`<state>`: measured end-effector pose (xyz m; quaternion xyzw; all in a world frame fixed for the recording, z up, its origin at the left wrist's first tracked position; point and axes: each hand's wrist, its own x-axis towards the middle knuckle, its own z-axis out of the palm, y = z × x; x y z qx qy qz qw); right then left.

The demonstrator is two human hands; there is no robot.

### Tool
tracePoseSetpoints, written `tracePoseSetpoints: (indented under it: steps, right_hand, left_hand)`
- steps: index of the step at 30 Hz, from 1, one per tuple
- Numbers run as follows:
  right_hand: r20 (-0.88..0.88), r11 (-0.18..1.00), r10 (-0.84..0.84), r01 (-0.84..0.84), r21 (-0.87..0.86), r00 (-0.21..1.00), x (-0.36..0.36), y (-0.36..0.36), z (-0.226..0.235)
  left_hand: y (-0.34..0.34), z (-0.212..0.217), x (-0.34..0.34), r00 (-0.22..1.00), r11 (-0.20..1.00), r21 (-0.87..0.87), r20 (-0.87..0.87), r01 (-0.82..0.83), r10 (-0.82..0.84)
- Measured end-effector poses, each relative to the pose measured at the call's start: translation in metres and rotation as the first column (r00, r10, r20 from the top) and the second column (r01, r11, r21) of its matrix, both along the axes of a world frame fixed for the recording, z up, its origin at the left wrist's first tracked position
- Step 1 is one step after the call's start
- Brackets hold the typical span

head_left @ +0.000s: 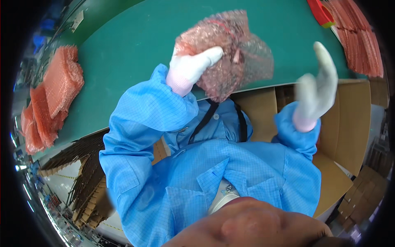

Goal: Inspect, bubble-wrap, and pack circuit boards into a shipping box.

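Bundle [242, 53] of crinkled, see-through bubble wrap, pinkish in tint, shows in the head view at the near edge of a green table [135, 45], its lower end overlapping that edge; whether it touches the tabletop cannot be told. The left hand [192, 66], in a white glove with a pinkish cuff, grips the bundle from its left side, the thumb laid across the front of the wrap and the other fingers hidden behind it. A thin red line and some darker patches show through the plastic, but what lies inside is too unclear to name. The right hand [319, 88], gloved alike and blurred, is raised apart from the bundle, empty, with its fingers extended and its thumb spread away from them. Below and beside this hand stands an open cardboard box [349, 119], next to the table's near edge. Pink bubble-wrap pouches [61, 88] lie piled at the left end of the table, and a second pink stack [357, 39] lies at the far right, with a red tool [320, 13] just beside it. Brown cardboard pieces [92, 181] stand at lower left, beyond the sleeve of the person's blue coat [144, 109].
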<state>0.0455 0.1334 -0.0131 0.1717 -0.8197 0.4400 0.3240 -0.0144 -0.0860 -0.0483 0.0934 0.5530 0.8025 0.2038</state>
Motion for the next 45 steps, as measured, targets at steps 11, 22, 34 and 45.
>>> tracePoseSetpoints:
  steps: [11, 22, 34, 45]
  right_hand:
    - [-0.007, 0.644, 0.164, -0.112, -0.757, 0.987, 0.005, -0.042, -0.067]
    - [0.520, 0.180, -0.850, 0.975, 0.130, 0.088, 0.285, 0.253, -0.183]
    - [0.919, 0.636, -0.330, 0.668, 0.386, -0.216, 0.346, 0.332, -0.394]
    - [0.986, 0.798, -0.014, 0.593, 0.111, -0.166, 0.328, 0.345, -0.396]
  left_hand:
    - [0.064, 0.053, 0.040, 0.990, 0.988, 0.109, -0.104, 0.107, -0.096]
    - [0.051, 0.031, 0.002, 0.767, 0.674, -0.469, 0.012, 0.571, -0.642]
    - [0.092, 0.044, 0.031, 0.669, 0.584, -0.405, 0.099, 0.703, -0.737]
    - [0.028, 0.040, 0.037, 0.704, 0.711, 0.058, 0.104, 0.700, -0.702]
